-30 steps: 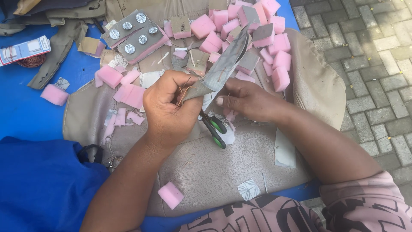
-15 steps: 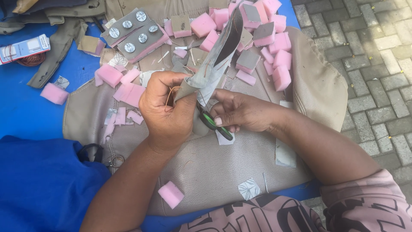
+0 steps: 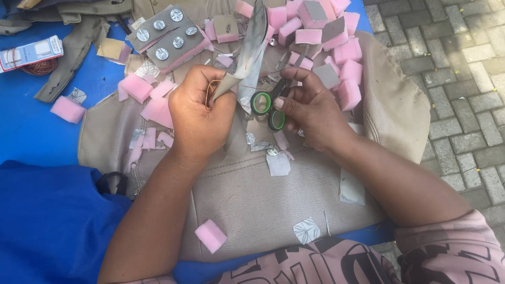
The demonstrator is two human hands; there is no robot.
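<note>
Grey patterned fabric, a long strip (image 3: 251, 58), was pinched tight in the left hand (image 3: 202, 113) and stood up over the beige leather sheet (image 3: 252, 200). The right hand (image 3: 310, 108) gripped black scissors (image 3: 271, 102) with green-lined loops just beside it. Trimming seemed under way; the next snip would need the blades squared to the strip. Pink foam blocks (image 3: 336, 52) crowded the far side, with barer leather nearer the body.

Matt pink foam blocks (image 3: 347, 52), smooth beige leatherette (image 3: 263, 200), green plastic-handled metal scissors (image 3: 271, 102)
</note>
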